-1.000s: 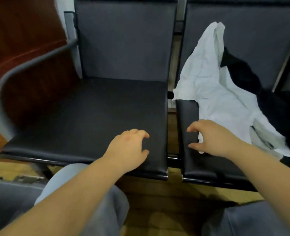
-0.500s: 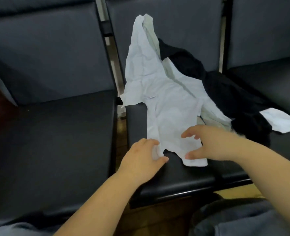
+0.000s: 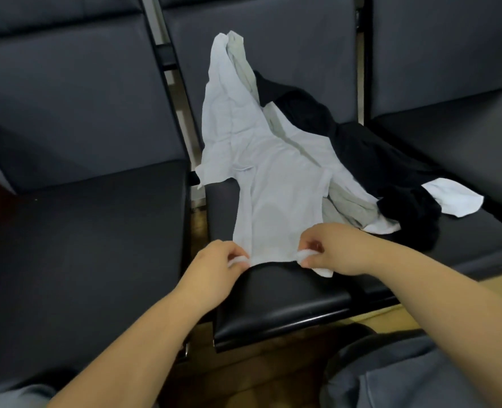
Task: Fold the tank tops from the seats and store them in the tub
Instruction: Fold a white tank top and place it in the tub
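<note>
Two hands pinch a white tank top (image 3: pixel 276 184) by its near edge, left hand (image 3: pixel 214 267) and right hand (image 3: pixel 336 248) apart. It lies on a black seat (image 3: pixel 288 301) beside dark clothing (image 3: pixel 376 160).

Both hands on the white tank top (image 3: pixel 276 184), near edge of the middle seat (image 3: pixel 288 293). Left hand (image 3: pixel 214 267) pinches the garment's near-left corner, cloth bunched between thumb and fingers. Right hand (image 3: pixel 336 248) pinches the near-right corner, fingers curled, a bit of fabric hanging below them. Hem runs straight between the two sets of fingertips. Beyond the fingers, top runs up the seat and onto the backrest. Black garment (image 3: pixel 391 172) lies beyond and right of the right fingers, touching the white one; pale greenish cloth (image 3: pixel 347 207) between them. Another white piece (image 3: pixel 453 198) further right. Left seat (image 3: pixel 82 245) left of the left fingers. Grey trousers (image 3: pixel 406 378) at bottom.
</note>
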Available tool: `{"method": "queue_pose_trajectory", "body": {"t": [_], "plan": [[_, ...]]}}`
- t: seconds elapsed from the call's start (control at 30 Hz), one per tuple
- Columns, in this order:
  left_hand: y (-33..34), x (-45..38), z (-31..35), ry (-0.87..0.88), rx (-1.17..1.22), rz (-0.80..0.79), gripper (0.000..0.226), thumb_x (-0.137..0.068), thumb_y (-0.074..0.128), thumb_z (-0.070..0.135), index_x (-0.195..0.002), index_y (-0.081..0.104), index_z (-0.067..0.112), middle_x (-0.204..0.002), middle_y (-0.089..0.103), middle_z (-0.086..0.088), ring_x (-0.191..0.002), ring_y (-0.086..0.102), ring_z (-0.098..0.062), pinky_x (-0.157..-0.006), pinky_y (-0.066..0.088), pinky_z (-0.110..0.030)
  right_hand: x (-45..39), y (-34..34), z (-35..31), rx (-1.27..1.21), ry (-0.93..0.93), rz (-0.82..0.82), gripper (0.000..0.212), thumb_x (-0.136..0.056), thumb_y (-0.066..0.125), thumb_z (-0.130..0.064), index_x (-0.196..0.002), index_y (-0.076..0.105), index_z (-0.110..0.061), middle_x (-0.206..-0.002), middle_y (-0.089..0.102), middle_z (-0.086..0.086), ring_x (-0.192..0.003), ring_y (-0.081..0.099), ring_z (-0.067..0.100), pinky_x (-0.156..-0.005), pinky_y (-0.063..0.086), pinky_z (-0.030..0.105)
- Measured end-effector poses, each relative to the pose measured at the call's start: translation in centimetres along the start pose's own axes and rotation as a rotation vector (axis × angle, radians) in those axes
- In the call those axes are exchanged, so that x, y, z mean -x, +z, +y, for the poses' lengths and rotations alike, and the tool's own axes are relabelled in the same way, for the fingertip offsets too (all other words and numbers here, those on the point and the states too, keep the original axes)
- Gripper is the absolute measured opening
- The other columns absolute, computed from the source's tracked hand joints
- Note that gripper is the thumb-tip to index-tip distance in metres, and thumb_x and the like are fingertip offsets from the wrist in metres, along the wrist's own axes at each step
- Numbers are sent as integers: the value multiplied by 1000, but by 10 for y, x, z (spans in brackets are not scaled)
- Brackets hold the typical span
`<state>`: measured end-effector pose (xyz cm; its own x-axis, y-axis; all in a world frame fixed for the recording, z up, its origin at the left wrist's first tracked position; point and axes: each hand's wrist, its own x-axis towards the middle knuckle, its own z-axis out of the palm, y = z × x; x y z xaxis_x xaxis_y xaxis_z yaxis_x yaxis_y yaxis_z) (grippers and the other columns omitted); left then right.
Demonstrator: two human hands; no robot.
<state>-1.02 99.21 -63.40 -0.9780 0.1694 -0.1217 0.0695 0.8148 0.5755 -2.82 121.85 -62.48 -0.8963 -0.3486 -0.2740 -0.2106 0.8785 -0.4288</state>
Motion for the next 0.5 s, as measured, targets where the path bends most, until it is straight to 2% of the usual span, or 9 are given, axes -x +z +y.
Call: {"method": "queue_pose_trajectory", "body": {"t": [0.1, 0.23, 0.33, 0.5], "plan": [[-16, 4, -7, -18, 169, 35, 8, -94, 60, 26, -91, 64, 32, -86, 64, 16, -77, 58, 2, -67, 43, -11, 3, -8, -3, -148, 23, 41, 14, -87, 67, -37, -83, 59, -25, -77, 55, -14, -70, 51, 1, -62, 37, 13], [-35, 13, -17, -2, 404, 33, 8, -91, 64, 22, -93, 71, 25, -80, 71, 8, -70, 63, 3, -60, 44, -8, 11, -16, -13, -337, 20, 121, 31, -89, 61, -42, -80, 59, -12, -72, 56, -3, -67, 51, 6, -67, 39, 20], [-40, 27, -34, -37, 575, -35, 15, -91, 62, 21, -86, 75, 26, -84, 73, 3, -72, 64, -5, -66, 47, -16, 12, -13, -32, -465, -9, 145, 38, -93, 53, -44, -71, 49, -13, -65, 42, -2, -59, 40, 5, -63, 34, 20], [-40, 24, -36, -191, 1011, 129, 20, -96, 53, 17, -93, 72, 14, -89, 75, -3, -84, 68, -15, -80, 52, -28, -9, 1, -69, -652, 1, 206, 38, -98, 46, -42, -79, 49, -9, -76, 44, 3, -71, 43, 13, -71, 35, 28]]}}
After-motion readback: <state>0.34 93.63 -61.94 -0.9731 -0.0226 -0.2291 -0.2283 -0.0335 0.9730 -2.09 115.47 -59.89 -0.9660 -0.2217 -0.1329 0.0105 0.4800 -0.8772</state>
